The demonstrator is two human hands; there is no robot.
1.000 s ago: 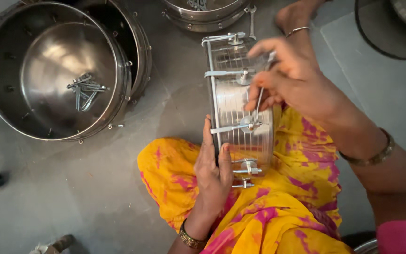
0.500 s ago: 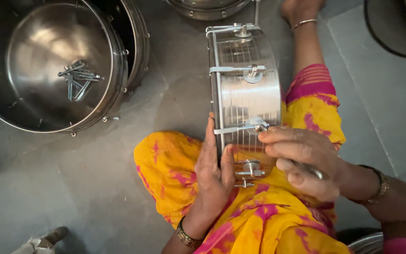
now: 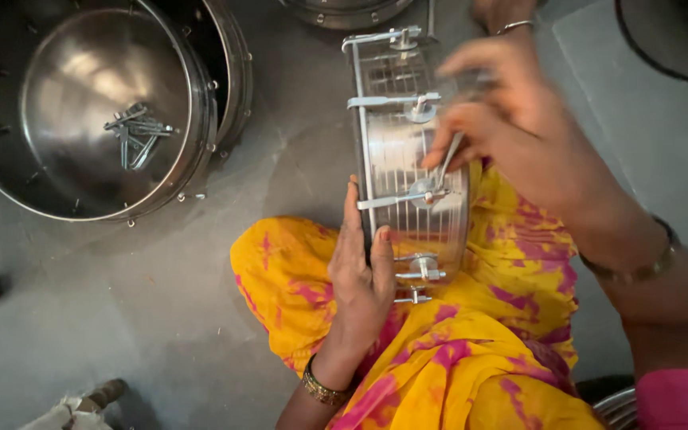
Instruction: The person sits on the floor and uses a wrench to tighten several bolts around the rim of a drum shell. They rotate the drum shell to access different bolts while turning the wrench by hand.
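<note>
A shiny steel drum shell [image 3: 408,151] with ribbed side and several metal clamp hooks stands on edge on my lap, over yellow and pink cloth. My left hand [image 3: 362,275] lies flat against its left rim, thumb on the side. My right hand [image 3: 511,119], blurred, hovers over the shell's right side and pinches a thin metal tool [image 3: 447,163] whose tip meets a tension bolt [image 3: 428,191] on a clamp.
A large steel bowl-shaped shell [image 3: 81,103] lies on the grey floor at upper left with several loose metal hooks [image 3: 137,135] inside. Another steel rim [image 3: 344,12] shows at the top. My foot with a toe ring [image 3: 507,16] rests beyond the shell.
My right hand rose from the shell's lower right to its upper right side, carrying the thin tool. The left hand stayed flat on the rim.
</note>
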